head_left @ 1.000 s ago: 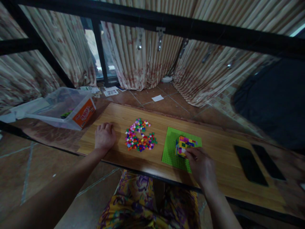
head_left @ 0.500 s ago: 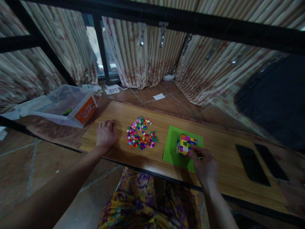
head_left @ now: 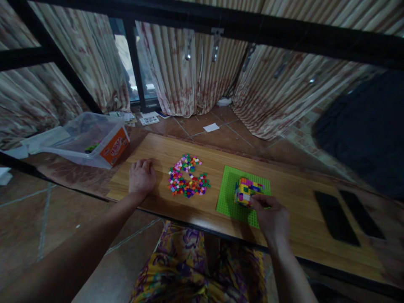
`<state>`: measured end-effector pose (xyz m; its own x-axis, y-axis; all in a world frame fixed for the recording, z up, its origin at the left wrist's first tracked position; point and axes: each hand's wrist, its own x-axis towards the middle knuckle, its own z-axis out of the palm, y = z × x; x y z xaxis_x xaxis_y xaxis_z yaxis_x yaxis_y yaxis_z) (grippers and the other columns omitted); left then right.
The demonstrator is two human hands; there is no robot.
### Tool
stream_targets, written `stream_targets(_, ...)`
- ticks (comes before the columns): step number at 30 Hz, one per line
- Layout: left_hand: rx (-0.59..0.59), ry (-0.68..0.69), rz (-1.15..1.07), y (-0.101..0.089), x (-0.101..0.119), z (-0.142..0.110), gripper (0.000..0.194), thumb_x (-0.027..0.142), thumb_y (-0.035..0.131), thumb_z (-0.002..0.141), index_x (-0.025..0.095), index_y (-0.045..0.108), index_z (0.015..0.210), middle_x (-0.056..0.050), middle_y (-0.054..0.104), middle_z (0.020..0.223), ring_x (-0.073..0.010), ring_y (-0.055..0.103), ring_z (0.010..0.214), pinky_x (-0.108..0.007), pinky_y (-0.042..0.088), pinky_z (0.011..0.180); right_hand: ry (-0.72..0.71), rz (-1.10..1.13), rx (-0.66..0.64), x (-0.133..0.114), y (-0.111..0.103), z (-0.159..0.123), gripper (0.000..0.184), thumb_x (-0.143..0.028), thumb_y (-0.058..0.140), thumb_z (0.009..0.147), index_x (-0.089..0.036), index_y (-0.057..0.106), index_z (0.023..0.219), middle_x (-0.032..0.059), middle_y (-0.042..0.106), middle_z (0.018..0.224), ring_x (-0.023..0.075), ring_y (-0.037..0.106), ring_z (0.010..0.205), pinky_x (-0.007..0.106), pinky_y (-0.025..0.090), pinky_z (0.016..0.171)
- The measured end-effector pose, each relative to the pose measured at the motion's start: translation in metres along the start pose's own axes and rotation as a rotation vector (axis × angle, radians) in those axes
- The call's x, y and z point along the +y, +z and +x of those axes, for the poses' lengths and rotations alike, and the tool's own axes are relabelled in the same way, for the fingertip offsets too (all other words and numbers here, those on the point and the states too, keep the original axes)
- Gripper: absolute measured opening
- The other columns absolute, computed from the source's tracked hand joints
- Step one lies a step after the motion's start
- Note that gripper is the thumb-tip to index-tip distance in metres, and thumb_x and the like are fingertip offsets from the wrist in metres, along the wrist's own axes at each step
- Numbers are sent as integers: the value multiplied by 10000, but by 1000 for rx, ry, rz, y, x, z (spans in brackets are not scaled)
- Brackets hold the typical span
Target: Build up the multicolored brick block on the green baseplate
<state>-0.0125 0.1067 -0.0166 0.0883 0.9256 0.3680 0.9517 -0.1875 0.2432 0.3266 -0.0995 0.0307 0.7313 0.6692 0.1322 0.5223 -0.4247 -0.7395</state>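
Observation:
On a green studded baseplate (head_left: pixel 227 191) sits a boxy, multicoloured toy brick model (head_left: pixel 244 194). My right hand (head_left: pixel 273 216) is at the model's near right side, thumb and forefinger pinched against it. Those fingers cover part of the model, and whether a small loose brick is between them cannot be made out. To the left, my left hand (head_left: pixel 142 176) rests on the wooden table (head_left: pixel 189 212) with its fingers curled in and nothing seen in them. Between the hands lies a loose heap of small coloured bricks (head_left: pixel 186 181), nearer the left hand.
Two dark flat objects (head_left: pixel 336 219) lie on the table's right part. Beyond the left end, a clear plastic bin (head_left: pixel 85 139) with an orange label stands on the floor. Papers (head_left: pixel 211 127) lie behind the table, near curtains (head_left: pixel 202 75). A black bar (head_left: pixel 202 23) crosses above.
My right hand stays at the model, with its fingertips shifted very slightly. My left hand and the brick heap hold their places; the view has moved a little.

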Motion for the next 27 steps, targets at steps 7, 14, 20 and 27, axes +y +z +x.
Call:
stream_targets(7, 0, 12, 5, -1, 0, 0, 352, 251, 400, 879, 139, 646, 1105, -147, 643, 1129, -314, 557, 1045, -462, 439, 909, -27, 16, 11, -2, 3, -1, 319, -450, 622, 673, -158, 733, 735, 101, 718, 787, 239, 649, 700, 347, 477, 675)
stream_targets(14, 0, 0, 6, -1, 1, -2, 338, 225, 412, 877, 137, 647, 1104, -147, 640, 1152, -317, 556, 1064, -456, 448, 906, -4, 3, -20, 1, -2, -3, 349, -486, 639, 678, -161, 736, 758, 105, 715, 811, 263, 647, 730, 360, 463, 671)
stream_targets(20, -38, -29, -8, -3, 5, -3, 328, 202, 410, 885, 132, 635, 1114, -142, 634, 1163, -307, 544, 1085, -447, 447, 925, -87, -14, 11, -25, 2, -19, 340, -508, 600, 759, -200, 725, 830, 79, 701, 877, 234, 620, 757, 351, 447, 707)
stream_targets(27, -47, -37, -30, -4, 5, -5, 311, 199, 417, 893, 132, 631, 1110, -136, 628, 1178, -295, 538, 1089, -438, 444, 944, -502, -22, -281, -85, 83, -30, 327, -396, 462, 907, -194, 718, 922, 84, 700, 941, 224, 603, 913, 343, 437, 833)
